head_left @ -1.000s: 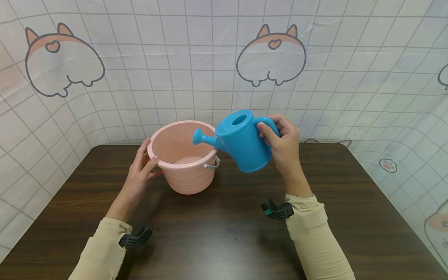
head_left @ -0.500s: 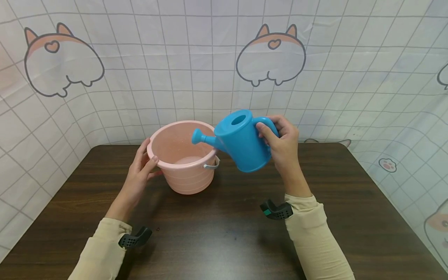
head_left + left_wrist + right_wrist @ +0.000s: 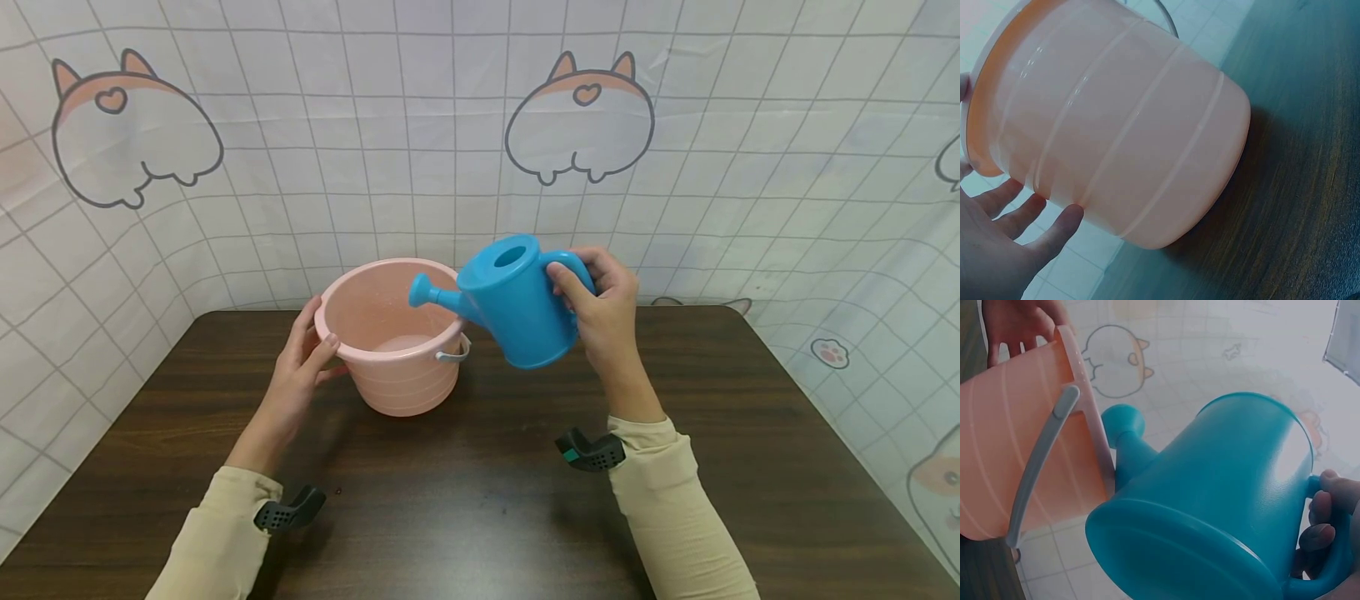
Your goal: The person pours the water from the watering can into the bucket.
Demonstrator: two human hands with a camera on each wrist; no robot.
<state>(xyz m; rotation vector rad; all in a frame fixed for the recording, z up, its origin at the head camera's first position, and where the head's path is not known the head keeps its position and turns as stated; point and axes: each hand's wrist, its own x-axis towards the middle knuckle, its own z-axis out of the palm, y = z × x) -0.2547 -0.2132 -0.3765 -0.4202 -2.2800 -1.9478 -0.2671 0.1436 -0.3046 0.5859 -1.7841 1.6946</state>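
A light pink bucket [image 3: 405,379] stands upright on the table, its grey handle [image 3: 453,350] hanging on the right side. At its left rim my left hand [image 3: 296,362] holds it, with some digits over the edge and other fingers [image 3: 1060,234] against the outer wall. My right hand [image 3: 607,304] grips the handle of a blue watering can [image 3: 521,308], raised off the table and tilted toward the bucket. Its spout reaches past the right rim, the round spout head [image 3: 422,292] above the bucket's opening. No stream of water shows at the spout.
The dark wooden table [image 3: 465,500] reaches back to a white gridded cloth [image 3: 420,192] printed with cartoon animals. Dark bands [image 3: 592,452] with small devices sit on both wrists.
My right hand and the watering can have shifted very slightly to the left. The left hand and the bucket look the same.
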